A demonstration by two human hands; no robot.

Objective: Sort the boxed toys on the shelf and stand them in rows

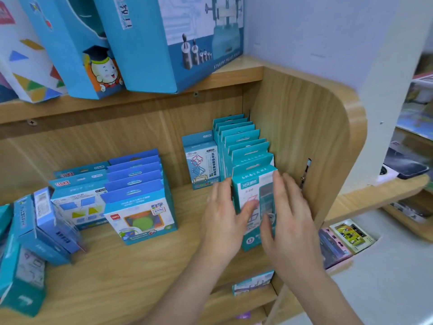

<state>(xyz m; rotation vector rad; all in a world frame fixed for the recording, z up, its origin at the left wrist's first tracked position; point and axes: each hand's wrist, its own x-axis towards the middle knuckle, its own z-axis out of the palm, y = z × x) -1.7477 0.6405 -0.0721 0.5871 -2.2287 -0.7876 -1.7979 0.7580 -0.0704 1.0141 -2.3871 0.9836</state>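
A row of several teal boxes stands upright against the shelf's right wall. My left hand and my right hand flank the front teal box of that row, fingers straight and touching its sides. A lone light-blue box stands behind, left of the row. Further left, a row of blue boxes stands upright, with a second row of blue boxes beside it. Several blue boxes lean or lie tumbled at the far left.
The wooden shelf has a curved side panel on the right. Large blue boxes stand on the upper shelf. A box shows on the shelf below, and packaged goods lie lower right.
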